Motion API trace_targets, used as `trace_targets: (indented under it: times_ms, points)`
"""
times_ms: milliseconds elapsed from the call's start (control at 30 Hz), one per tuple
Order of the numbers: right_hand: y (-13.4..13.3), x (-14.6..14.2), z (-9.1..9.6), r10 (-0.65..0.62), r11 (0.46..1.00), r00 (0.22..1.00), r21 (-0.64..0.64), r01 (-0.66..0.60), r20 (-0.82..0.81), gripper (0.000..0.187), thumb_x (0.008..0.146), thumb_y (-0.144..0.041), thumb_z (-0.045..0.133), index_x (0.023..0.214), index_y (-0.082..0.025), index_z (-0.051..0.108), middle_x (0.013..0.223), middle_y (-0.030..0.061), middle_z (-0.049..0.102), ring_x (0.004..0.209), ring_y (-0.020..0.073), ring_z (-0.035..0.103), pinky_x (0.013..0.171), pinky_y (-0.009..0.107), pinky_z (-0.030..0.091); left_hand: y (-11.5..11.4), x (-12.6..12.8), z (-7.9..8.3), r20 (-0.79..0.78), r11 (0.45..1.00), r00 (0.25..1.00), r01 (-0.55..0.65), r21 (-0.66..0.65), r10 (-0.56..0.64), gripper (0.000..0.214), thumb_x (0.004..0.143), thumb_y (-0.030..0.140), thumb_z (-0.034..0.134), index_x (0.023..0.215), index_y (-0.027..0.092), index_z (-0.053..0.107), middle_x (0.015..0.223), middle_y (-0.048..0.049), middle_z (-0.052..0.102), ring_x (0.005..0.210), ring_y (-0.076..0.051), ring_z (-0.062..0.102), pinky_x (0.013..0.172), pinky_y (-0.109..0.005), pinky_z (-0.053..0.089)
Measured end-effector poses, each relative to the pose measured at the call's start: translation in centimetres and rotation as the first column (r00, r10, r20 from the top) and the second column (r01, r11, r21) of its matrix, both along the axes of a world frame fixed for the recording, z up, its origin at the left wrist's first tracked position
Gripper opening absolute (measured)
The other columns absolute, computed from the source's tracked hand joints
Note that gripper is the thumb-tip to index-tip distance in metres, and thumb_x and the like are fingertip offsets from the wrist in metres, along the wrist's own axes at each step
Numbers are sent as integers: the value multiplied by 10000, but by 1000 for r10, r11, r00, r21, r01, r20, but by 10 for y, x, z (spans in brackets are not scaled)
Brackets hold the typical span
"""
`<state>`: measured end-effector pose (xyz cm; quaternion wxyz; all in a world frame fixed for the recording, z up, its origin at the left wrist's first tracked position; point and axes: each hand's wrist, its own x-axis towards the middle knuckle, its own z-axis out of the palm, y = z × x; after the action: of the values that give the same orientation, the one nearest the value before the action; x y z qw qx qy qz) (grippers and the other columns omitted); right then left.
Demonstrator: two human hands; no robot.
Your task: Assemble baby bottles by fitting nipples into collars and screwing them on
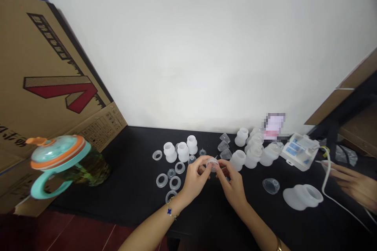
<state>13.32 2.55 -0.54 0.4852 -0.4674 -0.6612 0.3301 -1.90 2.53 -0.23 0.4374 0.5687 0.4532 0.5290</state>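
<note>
My left hand [198, 173] and my right hand [231, 182] meet over the table, fingers closed from both sides on a translucent collar ring [212, 162]. A small pointed tip, apparently a silicone nipple, shows at its top; the fingers hide the rest. Left of my hands lie several loose collar rings [175, 183] and soft nipples [171, 173]. White squat bottles [170, 152] stand behind them. Transparent caps [225, 154] lie just beyond my right hand, beside more bottles [238, 160], some with tops on.
A co-worker's hand [353, 184] holds something pale at the right, near a white cable [324, 180] and an open white case [300, 151]. One bottle [303, 197] lies tilted near a transparent cap [271, 186]. A large jug [70, 160] and cardboard box [44, 66] stand left.
</note>
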Motion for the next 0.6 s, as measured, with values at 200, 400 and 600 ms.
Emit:
trace_targets:
  times_ms: [200, 400, 600]
  points:
    - [1, 0, -1, -18, 1000, 1000, 2, 18, -7, 324, 975, -491, 558, 1050, -204, 687, 928, 71, 758, 695, 199, 703, 581, 266, 558, 1, 1, -1, 14, 1000, 1000, 5, -22, -5, 269, 913, 394, 650, 1060, 171, 670, 802, -39, 735, 539, -123, 606, 541, -223, 511]
    - [2, 0, -1, -16, 999, 1000, 36, 16, 0, 288, 987, -449, 552, 1076, -214, 692, 996, 68, 749, 735, 191, 690, 650, 276, 565, 1, 1, -3, 37, 994, 996, 84, -73, -81, 309, 900, 396, 664, 1114, 173, 643, 741, -30, 733, 578, -158, 672, 551, -233, 528]
    - [1, 0, 1, -10, 999, 1000, 34, 10, -1, 270, 987, -426, 550, 1077, -214, 691, 986, 62, 744, 745, 193, 682, 652, 274, 559, 1, 2, -1, 65, 991, 992, 110, -76, -105, 324, 888, 384, 676, 1127, 167, 649, 720, -22, 722, 573, -157, 676, 569, -241, 541]
